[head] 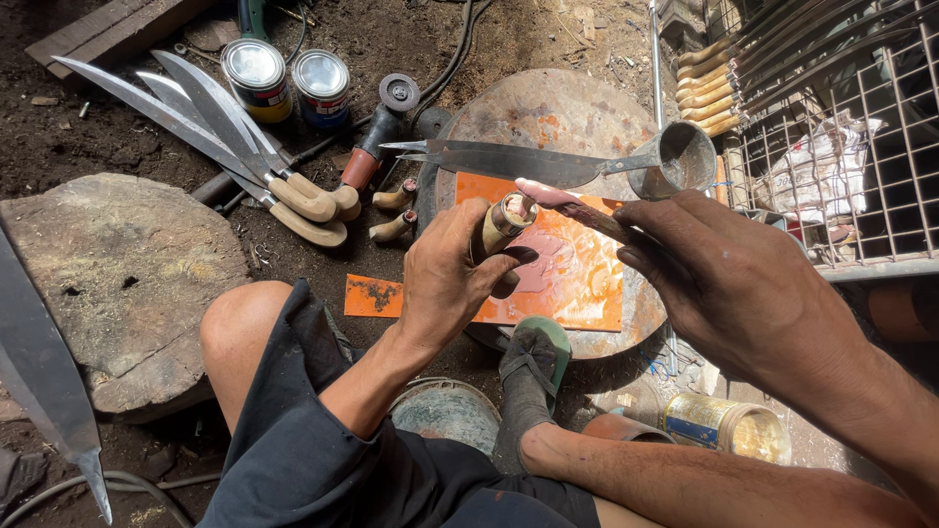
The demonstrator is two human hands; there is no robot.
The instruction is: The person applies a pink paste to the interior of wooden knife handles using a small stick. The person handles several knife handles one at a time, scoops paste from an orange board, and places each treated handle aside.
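Pale wooden knife handle (501, 227) with a metal collar at its open end, gripped upright-tilted in the left hand (445, 279), fingers wrapped tight round it, at the centre of the scene. Pinkish paste smeared at its mouth. Held in the right hand (729, 279), fingers pinched shut on it: a flat stick (572, 207) coated in the same pink paste, tip touching the handle's opening.

Just beneath, an orange tile (587, 284) smeared with pink paste, lying on a round rusty metal disc (548, 117). Across the far edge of the tile, two bare blades (499, 161), tangs pointing right toward a small metal cup (680, 156).

Far left, on dark earth, a bundle of finished long knives (210, 127) with curved wooden handles; beyond them two tins (289, 83). Beside these, an angle grinder (381, 127) and two loose handles (394, 210). Left, a flat stone slab (117, 284). Far right, a wire rack (851, 166) holding more knives. Near, bent knees and a sandalled foot (533, 367).
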